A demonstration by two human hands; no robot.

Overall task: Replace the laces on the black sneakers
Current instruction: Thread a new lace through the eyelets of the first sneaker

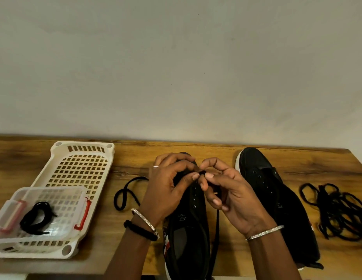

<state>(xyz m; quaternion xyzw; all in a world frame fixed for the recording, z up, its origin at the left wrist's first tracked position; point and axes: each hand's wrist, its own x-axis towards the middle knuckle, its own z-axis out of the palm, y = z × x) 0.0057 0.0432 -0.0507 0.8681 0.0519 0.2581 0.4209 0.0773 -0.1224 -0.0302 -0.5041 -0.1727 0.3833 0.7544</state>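
Tension matters most in this step, to my eye: the lace (123,196) should be fed flat through the eyelets nearest the toe and both tails evened before crossing upward, or the rows above will sit lopsided. The tip should be pinched close to its end, so it does not bend at the hole.

The left hand (168,188) is curled, thumb and forefinger pinching the lace over the toe end of the middle sneaker (188,229). The right hand (232,190) meets it from 3 o'clock and pinches the same short stretch of lace, its other fingers loosely bent. Whether the tip is already through an eyelet I cannot tell.

One tail loops on the table (196,148) at 9 o'clock of that sneaker; another runs down its side toward 6 o'clock. The second sneaker (273,199) lies at 3 o'clock with bare eyelets, and a tangle of loose laces (335,211) beyond it. Far at 9 o'clock, a basket (83,150) holds a clear box (81,199) with a bundled lace (37,216).
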